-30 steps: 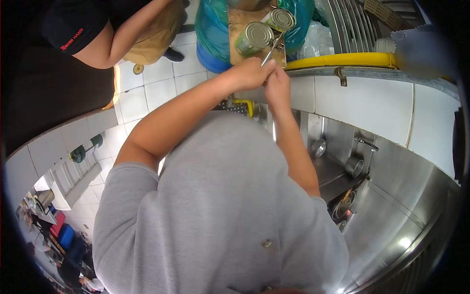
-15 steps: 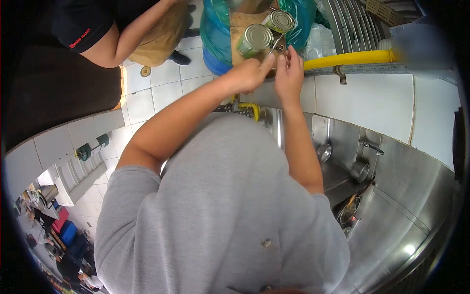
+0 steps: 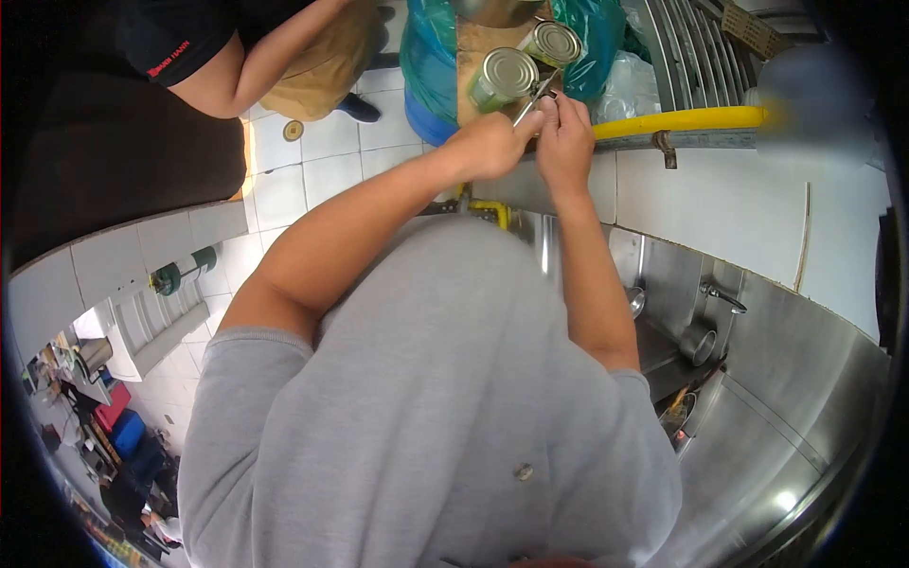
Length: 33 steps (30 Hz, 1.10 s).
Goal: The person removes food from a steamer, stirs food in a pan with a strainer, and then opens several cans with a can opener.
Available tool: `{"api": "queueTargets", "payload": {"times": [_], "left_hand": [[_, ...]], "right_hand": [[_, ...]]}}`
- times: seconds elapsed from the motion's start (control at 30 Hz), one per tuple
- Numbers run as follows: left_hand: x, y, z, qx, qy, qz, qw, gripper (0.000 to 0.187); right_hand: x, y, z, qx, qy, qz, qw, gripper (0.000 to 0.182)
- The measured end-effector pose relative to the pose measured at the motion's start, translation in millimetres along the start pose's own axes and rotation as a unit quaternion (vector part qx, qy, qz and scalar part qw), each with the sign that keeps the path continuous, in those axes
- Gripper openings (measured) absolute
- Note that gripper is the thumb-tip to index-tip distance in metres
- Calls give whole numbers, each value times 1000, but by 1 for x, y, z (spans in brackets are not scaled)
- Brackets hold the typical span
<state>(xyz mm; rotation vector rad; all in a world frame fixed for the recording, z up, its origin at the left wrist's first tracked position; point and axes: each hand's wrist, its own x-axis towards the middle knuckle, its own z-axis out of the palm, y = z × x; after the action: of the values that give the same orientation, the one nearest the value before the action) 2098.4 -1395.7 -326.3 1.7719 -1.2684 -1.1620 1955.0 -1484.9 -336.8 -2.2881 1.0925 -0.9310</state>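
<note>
A metal can opener is gripped between my hands, close over two tall cans. My left hand is closed round its handles. The fingers of my right hand pinch together at its turning key, beside the left thumb. Just beyond my hands stands the nearer can, with a green label and a ridged metal lid. The farther can stands behind it to the right, its lid also in place. Both are on a brown board.
Blue-green plastic bags flank the board. A yellow pipe runs right of my hands, below a metal rack. A person stands at upper left. Steel sinks and a pot lie lower right.
My hands have closed in together on the can opener, and its head sits nearer the gap between the cans. The whole view has shifted slightly right.
</note>
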Motion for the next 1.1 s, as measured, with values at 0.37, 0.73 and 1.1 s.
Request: {"api": "queueTargets", "payload": {"times": [0.37,0.73,1.1], "left_hand": [[-5,14,-13,30,-31,-31,999,92],[-3,13,-20,12,-71,-30,997,87],[-8,3,-29,41,-86,0,995,86]], "right_hand": [[0,5,5,23,25,22,999,33],[0,10,5,-7,30,-7,1000,36],[6,12,-2,347,-133,474,798,51]]}}
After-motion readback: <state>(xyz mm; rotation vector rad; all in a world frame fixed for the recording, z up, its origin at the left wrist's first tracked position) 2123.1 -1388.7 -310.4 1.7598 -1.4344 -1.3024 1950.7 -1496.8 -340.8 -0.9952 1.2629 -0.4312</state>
